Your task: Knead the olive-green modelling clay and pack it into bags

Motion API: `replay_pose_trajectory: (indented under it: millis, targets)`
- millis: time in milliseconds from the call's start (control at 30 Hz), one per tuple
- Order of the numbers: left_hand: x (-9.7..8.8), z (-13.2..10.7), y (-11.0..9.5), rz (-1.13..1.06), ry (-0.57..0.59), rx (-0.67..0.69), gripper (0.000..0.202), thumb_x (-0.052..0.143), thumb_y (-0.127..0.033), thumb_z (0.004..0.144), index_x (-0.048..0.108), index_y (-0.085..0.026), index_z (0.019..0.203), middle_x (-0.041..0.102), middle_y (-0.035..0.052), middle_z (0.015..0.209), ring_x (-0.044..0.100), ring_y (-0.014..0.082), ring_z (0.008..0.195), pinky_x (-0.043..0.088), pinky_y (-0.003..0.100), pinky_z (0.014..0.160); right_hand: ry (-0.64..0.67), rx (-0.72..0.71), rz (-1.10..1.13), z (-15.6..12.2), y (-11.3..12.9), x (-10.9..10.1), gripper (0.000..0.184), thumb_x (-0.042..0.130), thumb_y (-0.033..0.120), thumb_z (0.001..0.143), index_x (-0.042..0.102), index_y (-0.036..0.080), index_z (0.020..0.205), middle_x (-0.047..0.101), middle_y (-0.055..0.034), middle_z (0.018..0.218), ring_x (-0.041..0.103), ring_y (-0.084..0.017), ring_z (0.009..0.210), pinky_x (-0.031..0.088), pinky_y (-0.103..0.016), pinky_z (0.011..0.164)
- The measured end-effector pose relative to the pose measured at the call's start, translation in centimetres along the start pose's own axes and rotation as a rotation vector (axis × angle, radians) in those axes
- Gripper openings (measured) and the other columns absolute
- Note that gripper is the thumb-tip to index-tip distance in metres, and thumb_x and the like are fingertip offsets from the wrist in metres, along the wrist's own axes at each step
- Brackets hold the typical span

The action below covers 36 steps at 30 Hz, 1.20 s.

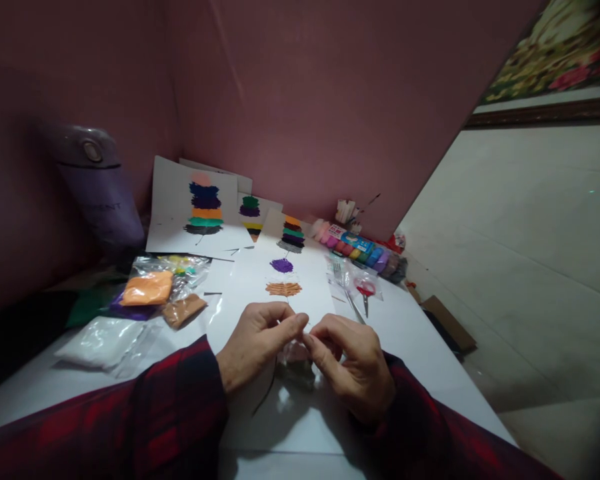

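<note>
My left hand (265, 337) and my right hand (353, 360) meet above the near part of the white sheet, fingertips almost touching. Both pinch the upper edge of a small clear plastic bag (296, 370), which hangs between them with something dark grey low in it. Just beyond my fingers lies a white paper (250, 293) bearing a purple patch (282, 265) and an orange-brown ridged patch (283, 289). A thin dark strand (265, 397) shows beneath my left wrist. The fingertips partly hide the bag's opening.
At left are a purple bottle (103, 193), an orange packet (147, 288), a brown packet (184, 311) and a white bag (100, 343). Striped pictures (205, 207) lean at the back. A fork (347, 290), red scissors (365, 293) and a colourful clay pack (357, 247) lie right.
</note>
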<state>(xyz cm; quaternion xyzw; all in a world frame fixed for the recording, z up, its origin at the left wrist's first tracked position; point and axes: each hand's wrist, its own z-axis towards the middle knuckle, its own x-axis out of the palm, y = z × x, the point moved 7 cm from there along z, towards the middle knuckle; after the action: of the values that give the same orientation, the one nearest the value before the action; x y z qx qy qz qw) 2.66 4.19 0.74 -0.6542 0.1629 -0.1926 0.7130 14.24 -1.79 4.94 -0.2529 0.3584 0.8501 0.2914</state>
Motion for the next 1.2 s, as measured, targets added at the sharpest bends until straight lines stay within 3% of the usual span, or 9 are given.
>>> replay_pose_trajectory:
  millis: [367, 533, 767, 933, 1200]
  targets:
    - [0.3, 0.0, 0.0, 0.012, 0.017, -0.003, 0.034, 0.066, -0.041, 0.081, 0.056, -0.016, 0.060, 0.054, -0.0021, 0.053, 0.048, 0.0107, 0.053, 0.039, 0.023, 0.052, 0.058, -0.122, -0.085, -0.1, 0.8, 0.4, 0.019, 0.054, 0.014, 0.090, 0.062, 0.015, 0.073, 0.062, -0.0034, 0.064, 0.055, -0.014, 0.057, 0.037, -0.027, 0.054]
    - [0.2, 0.1, 0.3, -0.015, 0.014, -0.022, 0.035, 0.067, -0.042, 0.081, 0.057, -0.015, 0.060, 0.056, -0.0017, 0.054, 0.049, 0.0106, 0.053, 0.040, 0.023, 0.053, 0.078, -0.114, -0.083, -0.1, 0.5, 0.6, 0.019, 0.053, 0.015, 0.091, 0.063, 0.016, 0.074, 0.064, -0.0031, 0.065, 0.057, -0.014, 0.058, 0.038, -0.026, 0.056]
    - [0.3, 0.0, 0.7, -0.059, 0.021, -0.025, 0.033, 0.071, -0.045, 0.079, 0.062, -0.014, 0.070, 0.060, 0.0000, 0.061, 0.054, 0.0119, 0.058, 0.042, 0.024, 0.055, 0.053, 0.004, -0.080, -0.2, -0.4, 0.4, 0.025, 0.050, 0.020, 0.093, 0.058, 0.019, 0.070, 0.059, -0.0011, 0.059, 0.053, -0.013, 0.053, 0.036, -0.026, 0.054]
    - [0.4, 0.0, 1.0, -0.125, -0.001, -0.034, 0.027, 0.073, -0.039, 0.077, 0.064, -0.013, 0.075, 0.064, 0.0023, 0.071, 0.058, 0.0135, 0.065, 0.046, 0.026, 0.062, -0.007, 0.100, -0.057, -0.1, -1.2, 0.1, 0.029, 0.049, 0.026, 0.096, 0.060, 0.018, 0.070, 0.059, -0.0013, 0.059, 0.053, -0.013, 0.053, 0.035, -0.026, 0.053]
    - [0.2, -0.1, 0.4, -0.118, -0.056, -0.027, 0.023, 0.068, -0.031, 0.080, 0.060, -0.013, 0.067, 0.054, -0.0028, 0.059, 0.044, 0.0081, 0.055, 0.035, 0.021, 0.052, -0.021, 0.135, -0.027, 0.1, -1.5, -0.2, 0.032, 0.046, 0.028, 0.098, 0.056, 0.019, 0.069, 0.055, -0.0003, 0.058, 0.052, -0.014, 0.053, 0.035, -0.026, 0.053]
